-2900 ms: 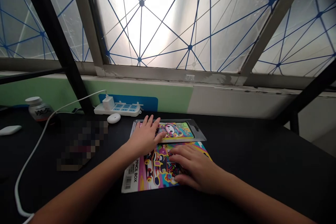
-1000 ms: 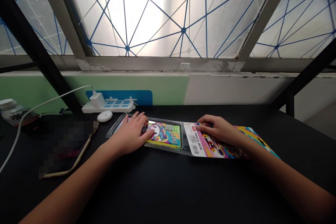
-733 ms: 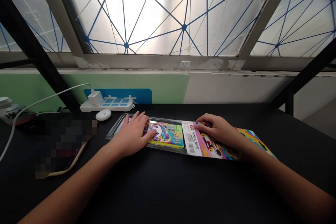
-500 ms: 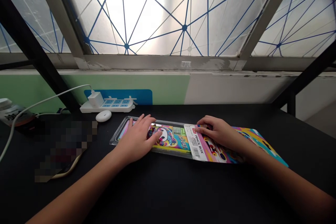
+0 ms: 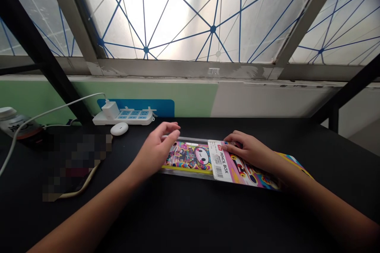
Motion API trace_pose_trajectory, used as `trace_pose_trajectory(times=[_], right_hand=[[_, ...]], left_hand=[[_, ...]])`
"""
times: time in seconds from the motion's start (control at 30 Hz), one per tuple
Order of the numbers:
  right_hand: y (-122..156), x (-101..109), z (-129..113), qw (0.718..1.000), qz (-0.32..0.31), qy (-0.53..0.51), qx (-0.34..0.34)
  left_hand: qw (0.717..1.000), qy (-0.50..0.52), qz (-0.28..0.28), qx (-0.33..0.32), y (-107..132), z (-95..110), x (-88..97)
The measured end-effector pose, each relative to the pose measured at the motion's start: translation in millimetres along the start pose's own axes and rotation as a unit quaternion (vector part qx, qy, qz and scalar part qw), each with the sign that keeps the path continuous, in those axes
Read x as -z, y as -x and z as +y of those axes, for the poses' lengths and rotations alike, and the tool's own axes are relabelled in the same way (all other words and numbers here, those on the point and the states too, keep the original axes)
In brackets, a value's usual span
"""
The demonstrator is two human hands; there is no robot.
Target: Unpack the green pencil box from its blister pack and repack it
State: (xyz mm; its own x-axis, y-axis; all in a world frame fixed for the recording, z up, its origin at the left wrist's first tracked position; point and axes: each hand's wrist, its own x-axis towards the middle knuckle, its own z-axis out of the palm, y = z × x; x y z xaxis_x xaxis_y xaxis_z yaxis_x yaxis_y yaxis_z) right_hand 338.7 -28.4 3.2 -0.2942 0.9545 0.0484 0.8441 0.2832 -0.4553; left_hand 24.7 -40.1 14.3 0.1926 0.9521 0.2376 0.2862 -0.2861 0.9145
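Note:
A pencil box in a clear plastic pack point(image 5: 190, 156) lies on the black table point(image 5: 190, 213). Its right end meets a colourful card sheet point(image 5: 237, 166) printed "PENCIL BOX". My left hand point(image 5: 156, 148) is curled round the pack's left end, fingers over the far edge and thumb on the near side, hiding that end. My right hand point(image 5: 252, 152) lies flat on the card, palm down, with its fingertips near the seam between card and pack.
A white power strip with a charger point(image 5: 123, 115) sits by the wall, a small white oval device point(image 5: 119, 128) in front of it. A white cable point(image 5: 44, 114) runs left past a bottle point(image 5: 13, 124). A blurred patch point(image 5: 74, 158) lies at left.
The pack has slid right toward the card and shows less of its length. My left hand rose from flat on the pack to curl round its left end. My right hand stayed on the card.

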Motion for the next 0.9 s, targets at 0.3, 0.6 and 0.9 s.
trace_pose_trajectory(times=[0.3, 0.6, 0.9], right_hand=[[2, 11, 7, 0.998, -0.057, 0.001, 0.029], [-40, -11, -55, 0.99, -0.1, 0.061, 0.075], [-87, -59, -148, 0.981, -0.057, 0.104, 0.154]], left_hand=[[0.994, 0.041, 0.095, 0.019, -17, -30, 10.5], [0.96, 0.246, 0.118, 0.061, -20, -27, 12.1], [0.949, 0.286, 0.102, 0.081, -25, -29, 14.7]])
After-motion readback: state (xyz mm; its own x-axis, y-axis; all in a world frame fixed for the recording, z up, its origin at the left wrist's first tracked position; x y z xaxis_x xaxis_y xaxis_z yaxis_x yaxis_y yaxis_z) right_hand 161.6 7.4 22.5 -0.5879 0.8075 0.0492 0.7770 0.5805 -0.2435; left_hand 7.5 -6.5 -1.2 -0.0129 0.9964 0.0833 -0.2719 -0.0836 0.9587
